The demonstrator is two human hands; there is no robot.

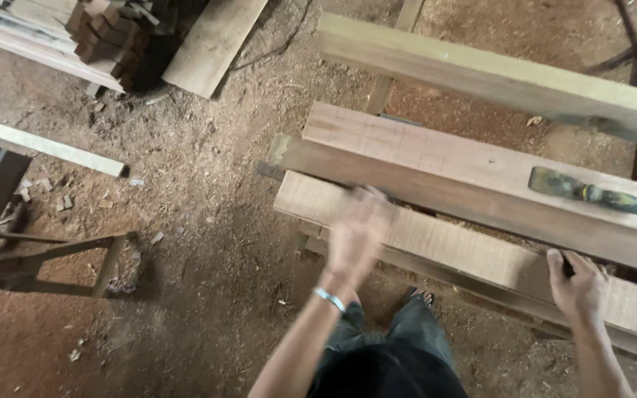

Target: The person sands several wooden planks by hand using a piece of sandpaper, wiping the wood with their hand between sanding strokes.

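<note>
My left hand (pixel 357 232) is blurred with motion over the near left end of a pale wooden plank (pixel 466 247) and seems to press or rub it; I cannot tell whether it holds anything. A metal bracelet sits on that wrist. My right hand (pixel 578 284) rests on the same plank further right, its fingers curled over the far edge, with a small dark object partly hidden under them. Beyond it lie a darker plank (pixel 436 184) and a wider reddish plank (pixel 422 140). A putty knife (pixel 590 192) with a worn handle lies on the reddish plank.
A long pale beam (pixel 495 77) crosses at the back. A stack of short wood blocks (pixel 108 33) and a loose board (pixel 211 44) lie at upper left. A low metal frame (pixel 46 262) stands at left on the sawdust-covered dirt floor (pixel 208 184).
</note>
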